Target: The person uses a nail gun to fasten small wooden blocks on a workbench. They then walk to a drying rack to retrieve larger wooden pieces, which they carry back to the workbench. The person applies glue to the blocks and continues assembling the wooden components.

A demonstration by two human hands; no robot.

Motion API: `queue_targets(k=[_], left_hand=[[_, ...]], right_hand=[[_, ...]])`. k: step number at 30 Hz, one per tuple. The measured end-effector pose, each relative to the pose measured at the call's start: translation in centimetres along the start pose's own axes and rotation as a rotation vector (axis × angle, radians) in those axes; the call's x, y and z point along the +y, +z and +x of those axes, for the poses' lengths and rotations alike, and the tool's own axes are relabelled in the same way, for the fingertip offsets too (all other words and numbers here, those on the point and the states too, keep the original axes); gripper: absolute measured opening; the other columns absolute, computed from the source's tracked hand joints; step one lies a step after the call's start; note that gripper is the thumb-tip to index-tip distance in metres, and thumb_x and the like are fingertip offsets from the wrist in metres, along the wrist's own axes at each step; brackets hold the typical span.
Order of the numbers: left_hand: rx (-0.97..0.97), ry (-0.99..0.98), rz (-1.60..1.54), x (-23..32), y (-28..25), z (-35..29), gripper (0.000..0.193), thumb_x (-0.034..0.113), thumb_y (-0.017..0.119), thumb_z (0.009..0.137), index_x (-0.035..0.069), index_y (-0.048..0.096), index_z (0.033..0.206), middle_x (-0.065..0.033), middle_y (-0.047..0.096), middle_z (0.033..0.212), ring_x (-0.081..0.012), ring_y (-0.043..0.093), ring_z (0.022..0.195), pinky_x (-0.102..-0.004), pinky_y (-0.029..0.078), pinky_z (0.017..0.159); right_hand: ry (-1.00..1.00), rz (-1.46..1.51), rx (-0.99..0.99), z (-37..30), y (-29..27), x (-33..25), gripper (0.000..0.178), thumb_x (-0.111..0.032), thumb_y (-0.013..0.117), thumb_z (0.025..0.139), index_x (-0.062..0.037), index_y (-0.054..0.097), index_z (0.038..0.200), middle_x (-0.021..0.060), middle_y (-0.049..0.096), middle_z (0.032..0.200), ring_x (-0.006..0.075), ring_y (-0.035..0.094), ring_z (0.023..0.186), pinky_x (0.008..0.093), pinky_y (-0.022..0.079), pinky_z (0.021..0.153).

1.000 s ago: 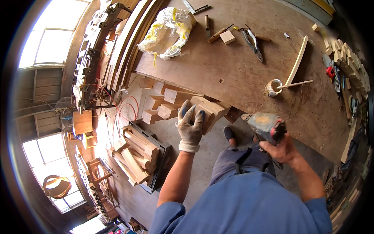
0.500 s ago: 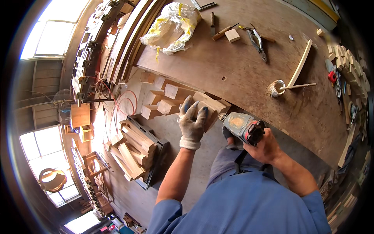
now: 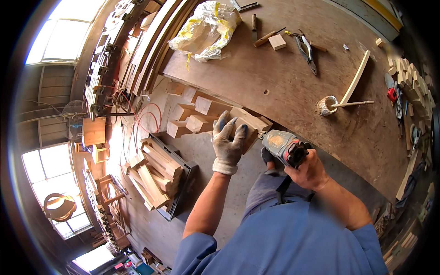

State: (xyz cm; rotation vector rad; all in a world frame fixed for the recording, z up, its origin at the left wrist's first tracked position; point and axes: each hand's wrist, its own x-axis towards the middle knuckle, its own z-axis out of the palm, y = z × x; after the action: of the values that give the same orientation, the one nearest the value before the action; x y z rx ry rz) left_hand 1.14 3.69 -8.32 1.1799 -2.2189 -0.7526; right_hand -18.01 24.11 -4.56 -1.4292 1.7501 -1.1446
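My left hand (image 3: 228, 142) wears a pale work glove with dark-stained fingertips. Its fingers are spread and rest against a squared wooden block (image 3: 250, 120) beside the bench edge. In my bare right hand (image 3: 308, 170) is a worn grey, black and red power drill (image 3: 280, 145), gripped by its rear part. The drill's metal front end points at the block's near end; whether the two touch I cannot tell. More squared wooden pieces (image 3: 210, 106) lie side by side just left of the block, their ends toward me. Part of the block is hidden under the glove.
The wooden workbench (image 3: 293, 87) bears a crumpled plastic bag (image 3: 208, 32), pliers (image 3: 306, 54), a small wood block (image 3: 277, 42), a wood strip (image 3: 356, 75) and a crusted pot (image 3: 327, 106) with a stick. Cut wood fills a dark crate (image 3: 176, 197) on the left. A red hose (image 3: 153, 117) trails nearby.
The whole view has shifted slightly. My right hand and the drill have moved a little left toward the block, while my left hand stays against the wood.
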Motion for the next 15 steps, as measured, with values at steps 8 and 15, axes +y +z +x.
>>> queue_targets(k=[8,15], left_hand=[[0.001,0.005,-0.002,-0.06,0.02,0.05,0.035,0.021,0.079,0.093,0.0,0.077,0.121,-0.0214,0.063,0.146,-0.0341,0.064,0.131,-0.0418,0.051,0.11],[-0.006,-0.011,0.002,-0.17,0.06,-0.07,0.036,0.021,0.079,0.093,0.0,0.077,0.121,-0.0216,0.063,0.147,-0.0342,0.063,0.132,-0.0418,0.051,0.111]], right_hand=[[0.003,0.009,0.007,0.27,0.06,-0.24,0.019,-0.008,0.076,0.075,-0.0026,0.063,0.088,0.0187,0.066,0.079,0.0445,0.067,0.071,0.0469,0.057,0.063],[-0.004,0.018,0.012,0.39,0.23,-0.31,0.02,-0.008,0.076,0.075,-0.002,0.064,0.09,0.0192,0.065,0.08,0.0446,0.068,0.072,0.047,0.057,0.064]])
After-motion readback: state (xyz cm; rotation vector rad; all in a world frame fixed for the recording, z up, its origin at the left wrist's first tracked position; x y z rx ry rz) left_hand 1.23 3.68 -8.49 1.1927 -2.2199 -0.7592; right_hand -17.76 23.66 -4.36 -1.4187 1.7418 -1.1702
